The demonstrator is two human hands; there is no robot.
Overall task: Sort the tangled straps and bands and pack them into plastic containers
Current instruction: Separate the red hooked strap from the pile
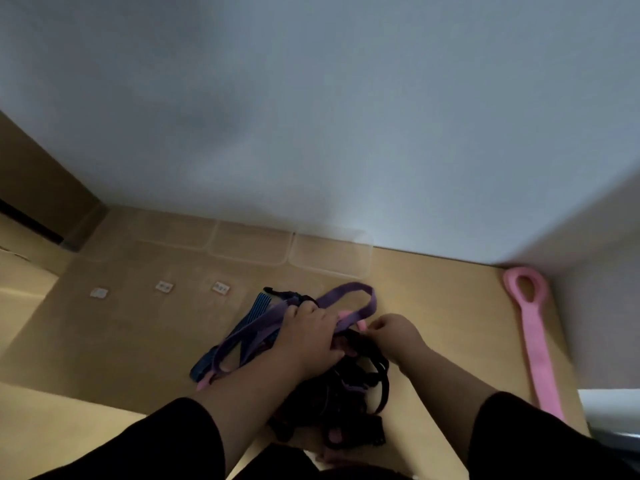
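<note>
A tangle of straps lies on the tan table in front of me: a purple band looping up and right, a blue striped strap, and a heap of black straps nearer to me. My left hand grips the purple band in the tangle. My right hand pinches a pink strap end beside it. Clear plastic containers stand in a row along the wall.
A long pink band with a loop end lies alone at the right, near the wall corner. Three small labels sit on the table before the containers. The table meets a white wall behind.
</note>
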